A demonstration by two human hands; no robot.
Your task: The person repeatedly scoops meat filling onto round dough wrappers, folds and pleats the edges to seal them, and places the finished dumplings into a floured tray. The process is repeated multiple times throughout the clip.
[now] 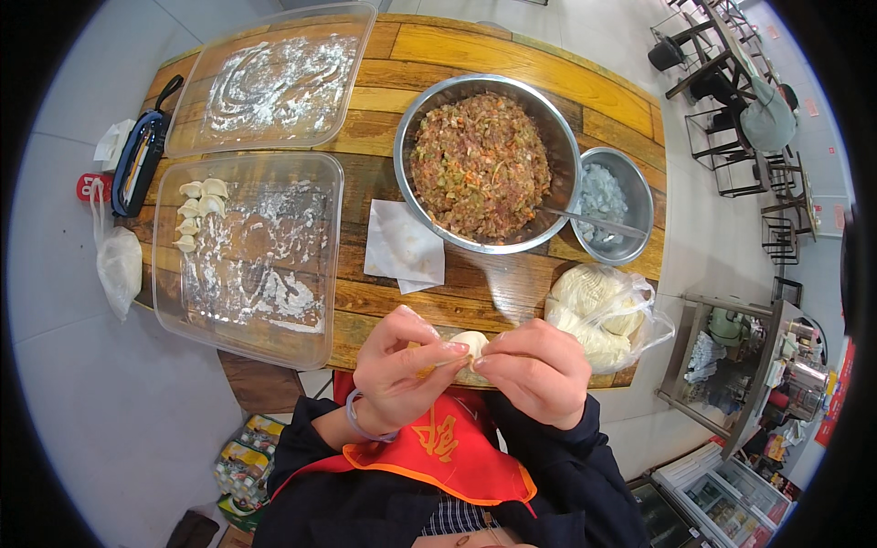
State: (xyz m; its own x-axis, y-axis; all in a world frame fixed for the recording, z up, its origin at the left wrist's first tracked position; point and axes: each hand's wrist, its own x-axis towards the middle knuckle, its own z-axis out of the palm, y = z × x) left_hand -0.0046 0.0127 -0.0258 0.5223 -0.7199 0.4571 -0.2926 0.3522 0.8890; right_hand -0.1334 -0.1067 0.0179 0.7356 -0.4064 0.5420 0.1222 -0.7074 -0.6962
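Note:
Between my left hand and my right hand is a small dumpling, its dough edge pinched by the fingers of both. They hold it above the near edge of the wooden table. Beyond them stands a large steel bowl of minced filling with bits of vegetable. A metal utensil leans out over its rim. To the right of my right hand lies a clear plastic bag of dumpling wrappers.
Several finished dumplings sit in the flour-dusted plastic tray at left. Another floured tray lies behind it. A smaller steel bowl holds translucent pieces. White paper and a dark pencil case rest on the table.

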